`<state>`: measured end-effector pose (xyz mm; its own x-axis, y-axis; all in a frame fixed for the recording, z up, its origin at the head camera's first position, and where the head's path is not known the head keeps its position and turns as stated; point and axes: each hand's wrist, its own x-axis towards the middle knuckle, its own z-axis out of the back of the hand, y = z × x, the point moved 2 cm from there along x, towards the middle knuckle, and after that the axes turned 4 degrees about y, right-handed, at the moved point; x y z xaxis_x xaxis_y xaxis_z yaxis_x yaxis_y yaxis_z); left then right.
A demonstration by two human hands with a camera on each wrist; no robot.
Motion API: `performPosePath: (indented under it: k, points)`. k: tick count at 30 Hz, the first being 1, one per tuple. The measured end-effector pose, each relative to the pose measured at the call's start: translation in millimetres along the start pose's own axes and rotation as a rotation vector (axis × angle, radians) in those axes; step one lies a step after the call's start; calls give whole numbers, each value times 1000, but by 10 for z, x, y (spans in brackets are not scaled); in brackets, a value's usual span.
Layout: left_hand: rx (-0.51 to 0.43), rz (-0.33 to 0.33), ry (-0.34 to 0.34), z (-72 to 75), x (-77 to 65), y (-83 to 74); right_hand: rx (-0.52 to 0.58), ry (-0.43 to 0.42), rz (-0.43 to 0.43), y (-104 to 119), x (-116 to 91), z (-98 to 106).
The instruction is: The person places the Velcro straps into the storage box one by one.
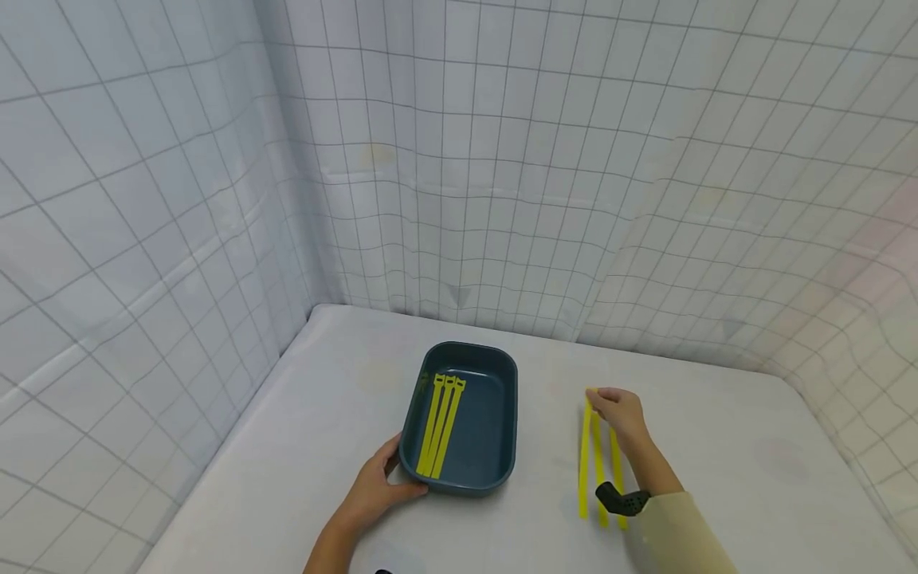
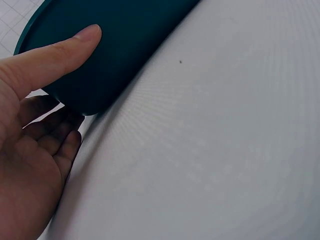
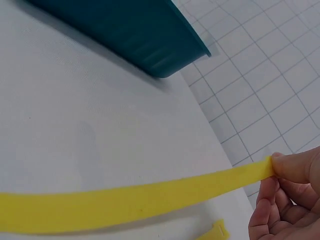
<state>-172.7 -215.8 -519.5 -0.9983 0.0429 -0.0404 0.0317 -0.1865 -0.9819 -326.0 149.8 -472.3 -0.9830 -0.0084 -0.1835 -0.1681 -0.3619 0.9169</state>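
A dark teal plastic bin (image 1: 473, 430) stands on the white table, and my left hand (image 1: 376, 486) holds its near left corner. In the left wrist view the thumb (image 2: 65, 55) lies along one wall while the other fingers bend round the corner. Three yellow strap cable ties (image 1: 440, 430) with slotted heads lie side by side in the bin's left half. To the right, my right hand (image 1: 620, 410) pinches the far end of another yellow cable tie (image 3: 125, 202) between thumb and fingers. Two more cable ties (image 1: 618, 470) lie beside it on the table, partly hidden by the wrist.
White cloth with a dark grid (image 1: 502, 199) hangs behind the table and along both sides. The white tabletop (image 1: 358, 367) extends around the bin and the ties. A black wrist device (image 1: 622, 501) sits on the right forearm.
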Motion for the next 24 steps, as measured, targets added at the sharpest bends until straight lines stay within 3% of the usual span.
performPosePath:
  k: [17,24]
  points:
    - [4,7,-3,12,-15,7,21,8,21,105,-131,71]
    - [3,-19,6,6,-13,8,26,-30,23,106,-164,95]
